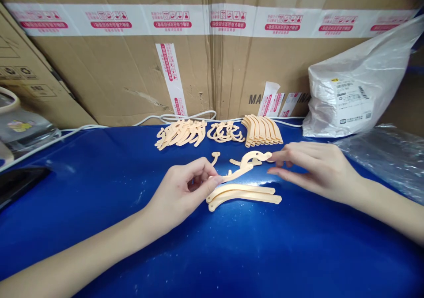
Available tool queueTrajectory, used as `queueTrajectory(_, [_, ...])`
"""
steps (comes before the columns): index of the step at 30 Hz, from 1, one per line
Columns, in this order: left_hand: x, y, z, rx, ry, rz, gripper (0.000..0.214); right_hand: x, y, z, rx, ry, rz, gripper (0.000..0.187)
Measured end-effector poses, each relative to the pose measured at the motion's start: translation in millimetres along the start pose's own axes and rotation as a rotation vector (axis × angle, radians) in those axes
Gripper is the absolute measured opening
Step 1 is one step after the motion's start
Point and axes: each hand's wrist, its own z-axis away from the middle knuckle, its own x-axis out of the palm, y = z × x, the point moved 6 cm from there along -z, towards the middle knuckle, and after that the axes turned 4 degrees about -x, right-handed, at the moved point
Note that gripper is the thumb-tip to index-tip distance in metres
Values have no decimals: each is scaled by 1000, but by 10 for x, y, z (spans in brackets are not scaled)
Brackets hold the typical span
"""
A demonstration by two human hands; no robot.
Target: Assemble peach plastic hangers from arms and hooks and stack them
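My left hand (185, 187) pinches one end of a thin peach plastic strip (236, 173) between thumb and fingers. My right hand (308, 167) pinches a curved peach plastic piece (253, 158) at its right end; the strip and this piece meet in the middle, just above the blue table (99, 192). Two longer curved peach pieces (243, 194) lie flat on the table right below the hands. A small hook-shaped piece (215, 157) lies just behind my left hand.
Three piles of peach parts sit at the back: a left pile (180, 133), a pile of hooks (225, 131), a stack of curved strips (262, 130). Cardboard boxes (132, 68) wall the rear. A white plastic bag (351, 95) lies right; a white cable (66, 134) left.
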Motion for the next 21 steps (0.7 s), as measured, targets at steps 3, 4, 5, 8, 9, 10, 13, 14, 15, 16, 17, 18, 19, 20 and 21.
queueTrajectory(3, [33, -28, -16, -33, -26, 16, 22, -4, -30, 11, 5, 50, 6, 10])
queueTrajectory(4, [44, -33, -19, -38, -34, 19, 23, -27, -15, 20, 33, 89, 18, 10])
queueTrajectory(5, [55, -37, -20, -41, -43, 21, 23, -54, 4, 31, 66, 129, 32, 11])
queueTrajectory(8, [84, -43, -18, -46, -61, 25, 23, -82, 34, 58, 108, 161, 50, 15])
queueTrajectory(9, [90, -44, -16, -46, -62, 26, 23, -68, 25, 61, 90, 142, 53, 16])
queueTrajectory(10, [94, -44, -15, -43, -59, 26, 23, -48, 9, 62, 60, 116, 56, 16])
queueTrajectory(13, [101, -47, -8, -31, -65, 17, 24, -6, -38, 62, -25, 77, 77, 11])
queueTrajectory(14, [100, -52, -5, -27, -72, 6, 25, -5, -39, 58, -39, 72, 74, 11])
queueTrajectory(15, [89, -58, -2, -21, -71, -9, 25, -7, -24, 52, -38, 57, 57, 11])
queueTrajectory(16, [66, -63, 0, -5, -58, -32, 23, -10, 8, 44, -22, 31, 23, 13])
queueTrajectory(17, [34, -64, 3, 24, -37, -69, 20, -16, 52, 36, 5, -3, -25, 15])
queueTrajectory(18, [-6, -57, 5, 73, -7, -125, 16, -18, 113, 31, 50, -52, -82, 16])
queueTrajectory(19, [-46, -39, 10, 145, 28, -206, 15, -26, 172, 29, 88, -93, -135, 18])
queueTrajectory(20, [-73, -15, 17, 233, 55, -317, 16, -38, 230, 30, 119, -126, -175, 20])
queueTrajectory(21, [-80, 15, 27, 339, 72, -447, 16, -44, 290, 35, 156, -156, -203, 21])
